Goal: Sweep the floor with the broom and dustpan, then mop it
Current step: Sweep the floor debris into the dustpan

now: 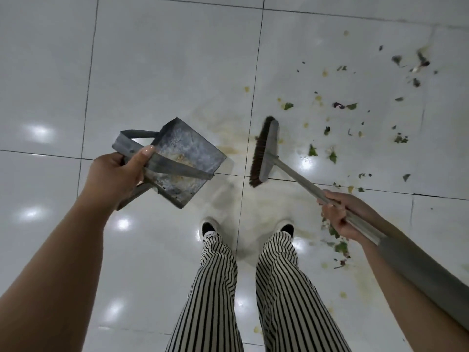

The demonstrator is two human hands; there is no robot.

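Here, left hand (119,171) grips scuffed metal dustpan (187,158); right hand (337,214) grips bristled broom (264,151).

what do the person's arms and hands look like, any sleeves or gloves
Both forearms are bare to the frame edge: no sleeves, gloves, watch or rings visible. The left hand shows a longish, pale glossy thumbnail. The right hand is likewise uncovered.

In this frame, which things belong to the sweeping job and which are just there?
Job:
- grey metal dustpan, gripped by left hand
- brown-bristled broom, handle held by right hand
- green leaf scraps
- yellowish stains on white tiled floor

Just there:
- striped trousers
- white shoes
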